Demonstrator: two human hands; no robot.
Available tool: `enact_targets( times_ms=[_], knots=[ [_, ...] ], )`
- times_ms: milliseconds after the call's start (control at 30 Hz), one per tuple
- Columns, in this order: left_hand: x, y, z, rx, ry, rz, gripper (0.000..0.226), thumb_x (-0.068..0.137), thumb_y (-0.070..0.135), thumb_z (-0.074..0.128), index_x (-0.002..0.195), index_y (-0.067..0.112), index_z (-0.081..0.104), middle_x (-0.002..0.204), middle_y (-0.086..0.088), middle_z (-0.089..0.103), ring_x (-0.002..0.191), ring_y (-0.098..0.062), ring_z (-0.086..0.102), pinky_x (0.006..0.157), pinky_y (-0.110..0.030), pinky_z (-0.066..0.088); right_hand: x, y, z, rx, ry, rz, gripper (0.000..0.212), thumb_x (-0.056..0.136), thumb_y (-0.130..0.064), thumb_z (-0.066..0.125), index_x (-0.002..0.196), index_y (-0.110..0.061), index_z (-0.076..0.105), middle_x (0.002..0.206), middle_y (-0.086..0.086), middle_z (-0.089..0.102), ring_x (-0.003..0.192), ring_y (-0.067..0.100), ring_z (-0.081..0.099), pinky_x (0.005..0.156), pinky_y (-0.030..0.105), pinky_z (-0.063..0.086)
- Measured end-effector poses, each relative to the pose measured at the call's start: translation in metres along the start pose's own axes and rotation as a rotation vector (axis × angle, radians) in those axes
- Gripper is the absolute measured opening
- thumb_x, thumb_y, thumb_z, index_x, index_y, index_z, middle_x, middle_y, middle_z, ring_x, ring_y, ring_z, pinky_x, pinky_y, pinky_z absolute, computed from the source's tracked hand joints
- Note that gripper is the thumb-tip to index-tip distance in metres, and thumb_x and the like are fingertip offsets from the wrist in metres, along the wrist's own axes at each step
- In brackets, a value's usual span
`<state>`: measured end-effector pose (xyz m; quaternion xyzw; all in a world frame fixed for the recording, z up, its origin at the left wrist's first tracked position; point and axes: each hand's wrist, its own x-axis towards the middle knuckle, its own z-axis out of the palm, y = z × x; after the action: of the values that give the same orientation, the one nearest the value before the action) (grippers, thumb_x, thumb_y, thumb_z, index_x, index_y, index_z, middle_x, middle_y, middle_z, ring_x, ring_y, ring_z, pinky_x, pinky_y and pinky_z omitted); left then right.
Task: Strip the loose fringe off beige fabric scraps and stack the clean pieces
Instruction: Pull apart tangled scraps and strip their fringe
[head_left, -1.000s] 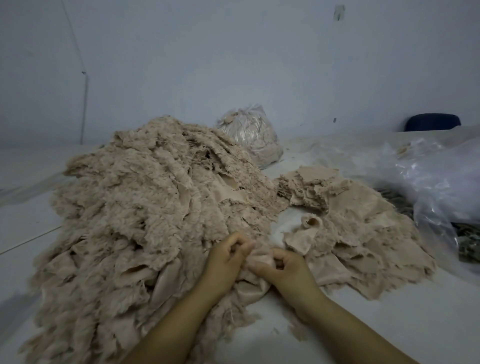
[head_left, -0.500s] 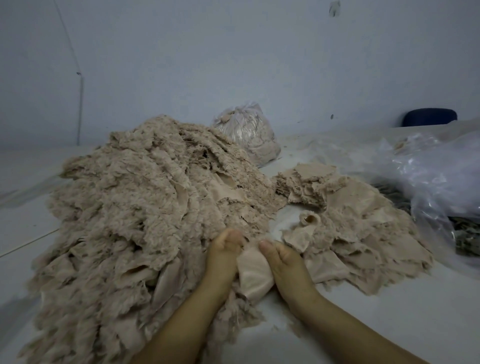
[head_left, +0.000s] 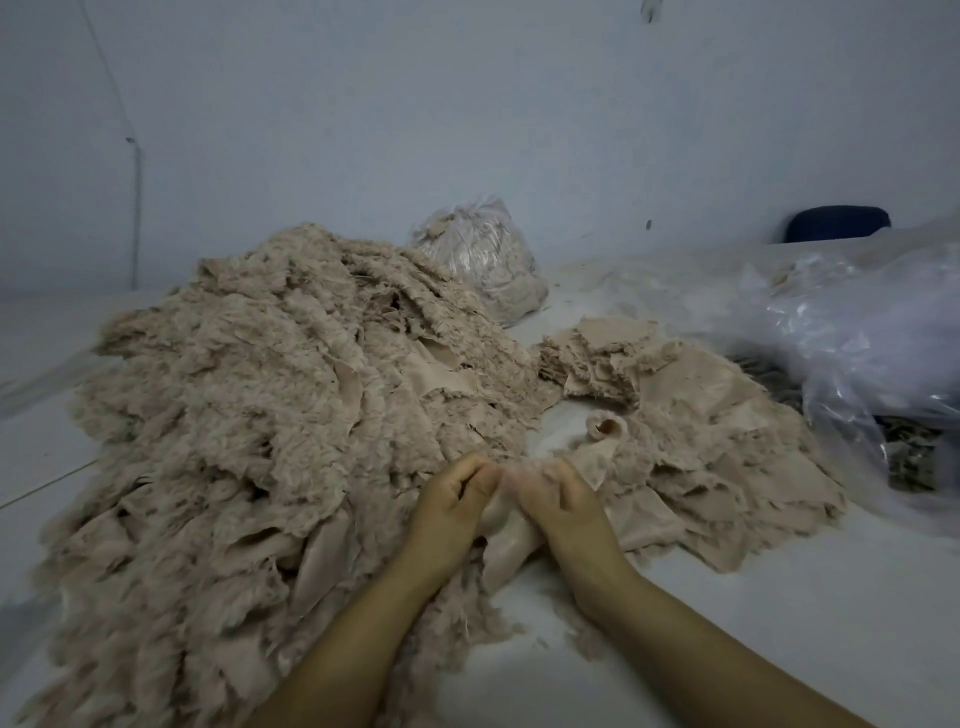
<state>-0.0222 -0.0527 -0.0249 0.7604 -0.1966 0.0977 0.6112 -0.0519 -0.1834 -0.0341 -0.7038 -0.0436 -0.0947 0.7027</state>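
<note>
Left hand (head_left: 452, 506) and right hand (head_left: 558, 501), fingers curled, pinch one smooth beige fabric scrap (head_left: 506, 540) between them, low over the white worktop (head_left: 779, 613). A large heap of fringed beige scraps (head_left: 260, 441) lies to the left; a flatter pile of beige pieces (head_left: 691, 431) lies just right. Clear plastic bags (head_left: 857, 338) sit far right.

fringed heap (head_left: 270, 415) left, plastic bag (head_left: 857, 332) right
</note>
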Motion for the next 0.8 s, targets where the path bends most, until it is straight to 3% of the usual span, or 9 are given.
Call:
enact_targets(
  times_ms=[100, 200, 300, 367, 500, 600, 667, 733, 800],
  knots=[
    [0.001, 0.001, 0.001, -0.105, 0.122, -0.091, 0.027, 0.098, 0.012, 0.046, 0.071, 0.012, 0.051, 0.058, 0.007, 0.05, 0.049, -0.001, 0.044, 0.047, -0.016, 0.038, 0.0, 0.0, 0.001, 0.048, 0.017, -0.021, 0.018, 0.092, -0.023, 0.06, 0.075, -0.023, 0.063, 0.068, -0.009, 0.066, 0.065, 0.003, 0.061, 0.059, 0.016, 0.048],
    [0.006, 0.0, -0.008, -0.32, 0.272, -0.252, 0.032, 0.097, 0.031, 0.043, 0.075, 0.008, 0.048, 0.048, 0.002, 0.048, 0.036, -0.004, 0.041, 0.037, -0.016, 0.034, 0.006, -0.002, -0.004, 0.138, 0.174, 0.019, 0.018, 0.097, -0.02, 0.053, 0.087, -0.007, 0.062, 0.085, 0.014, 0.069, 0.08, 0.028, 0.065, 0.075, 0.038, 0.055],
    [0.003, -0.001, -0.01, -0.36, 0.058, -0.279, 0.03, 0.094, 0.039, 0.048, 0.091, 0.011, 0.059, 0.069, 0.006, 0.069, 0.062, -0.006, 0.065, 0.055, -0.018, 0.049, 0.008, -0.003, -0.003, 0.288, 0.184, 0.12, 0.02, 0.097, -0.017, 0.053, 0.103, 0.002, 0.059, 0.102, 0.028, 0.065, 0.094, 0.041, 0.063, 0.088, 0.054, 0.051],
    [-0.003, -0.001, -0.002, -0.23, -0.129, -0.213, 0.013, 0.088, 0.026, 0.064, 0.09, 0.014, 0.063, 0.069, 0.011, 0.069, 0.064, -0.001, 0.063, 0.056, -0.014, 0.048, 0.007, -0.003, -0.004, 0.364, 0.151, 0.141, 0.015, 0.094, -0.01, 0.056, 0.105, 0.0, 0.057, 0.097, 0.027, 0.065, 0.089, 0.04, 0.064, 0.084, 0.052, 0.052],
    [-0.004, -0.005, -0.003, -0.17, -0.107, -0.15, 0.009, 0.086, 0.005, 0.063, 0.083, 0.013, 0.061, 0.062, 0.013, 0.064, 0.059, 0.002, 0.058, 0.054, -0.012, 0.044, 0.007, -0.005, -0.013, 0.381, 0.018, 0.174, 0.03, 0.081, -0.016, 0.071, 0.104, 0.0, 0.061, 0.096, 0.025, 0.067, 0.085, 0.035, 0.065, 0.081, 0.048, 0.052],
    [-0.006, -0.009, -0.007, -0.12, -0.225, -0.176, 0.031, 0.075, 0.034, 0.078, 0.091, 0.016, 0.058, 0.072, 0.014, 0.064, 0.067, 0.0, 0.06, 0.061, -0.014, 0.046, 0.005, -0.004, -0.013, 0.338, -0.078, 0.205, 0.027, 0.083, -0.02, 0.067, 0.1, 0.001, 0.067, 0.097, 0.026, 0.07, 0.086, 0.037, 0.066, 0.083, 0.049, 0.052],
    [-0.006, -0.008, -0.007, -0.292, -0.208, -0.319, 0.047, 0.074, 0.06, 0.067, 0.104, 0.026, 0.058, 0.09, 0.016, 0.068, 0.085, -0.003, 0.066, 0.071, -0.018, 0.05, 0.005, -0.002, -0.014, 0.333, -0.123, 0.211, 0.018, 0.088, -0.017, 0.062, 0.095, -0.001, 0.068, 0.088, 0.021, 0.071, 0.078, 0.031, 0.067, 0.071, 0.039, 0.056],
    [-0.004, -0.01, -0.008, -0.391, -0.167, -0.376, 0.039, 0.077, 0.056, 0.058, 0.108, 0.033, 0.058, 0.097, 0.018, 0.069, 0.091, -0.001, 0.067, 0.071, -0.016, 0.051, 0.002, -0.001, -0.013, 0.308, -0.207, 0.224, 0.014, 0.09, -0.016, 0.06, 0.092, -0.003, 0.067, 0.079, 0.016, 0.069, 0.066, 0.023, 0.065, 0.06, 0.029, 0.053],
    [-0.003, -0.006, -0.008, -0.365, -0.163, -0.332, 0.022, 0.079, 0.04, 0.06, 0.094, 0.026, 0.068, 0.084, 0.009, 0.071, 0.076, -0.005, 0.068, 0.063, -0.015, 0.051, 0.001, 0.0, -0.011, 0.246, -0.237, 0.216, 0.012, 0.09, -0.014, 0.061, 0.09, -0.005, 0.068, 0.079, 0.014, 0.07, 0.067, 0.02, 0.066, 0.061, 0.027, 0.054]
  ],
)
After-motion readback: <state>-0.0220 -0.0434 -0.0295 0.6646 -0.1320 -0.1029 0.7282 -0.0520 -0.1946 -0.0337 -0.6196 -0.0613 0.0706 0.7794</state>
